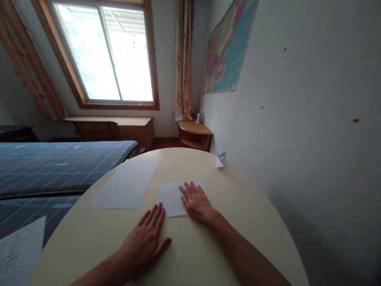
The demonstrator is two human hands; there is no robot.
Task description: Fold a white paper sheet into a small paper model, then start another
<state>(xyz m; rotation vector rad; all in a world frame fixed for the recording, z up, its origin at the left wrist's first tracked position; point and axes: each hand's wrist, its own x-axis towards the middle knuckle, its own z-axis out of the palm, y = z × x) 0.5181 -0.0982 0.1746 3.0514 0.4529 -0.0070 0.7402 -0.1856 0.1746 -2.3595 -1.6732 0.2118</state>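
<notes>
A small white sheet of paper [173, 198] lies flat on the round cream table [190, 248]. My right hand [195, 201] rests on its right part with the fingers spread. Flat on the tabletop, my left hand [146, 236] has its fingertips at the sheet's lower left edge and its thumb stretched out to the side. Neither hand grips anything. To the left lies a larger white sheet [125, 184]. A small folded paper piece [221, 160] stands near the table's far right edge.
Left of the table is a bed with a blue plaid mattress [59, 167]. A printed sheet [22, 250] lies at the lower left. The white wall [297, 151] runs along the right. A wooden corner shelf [195, 128] and a desk [133, 123] stand beyond.
</notes>
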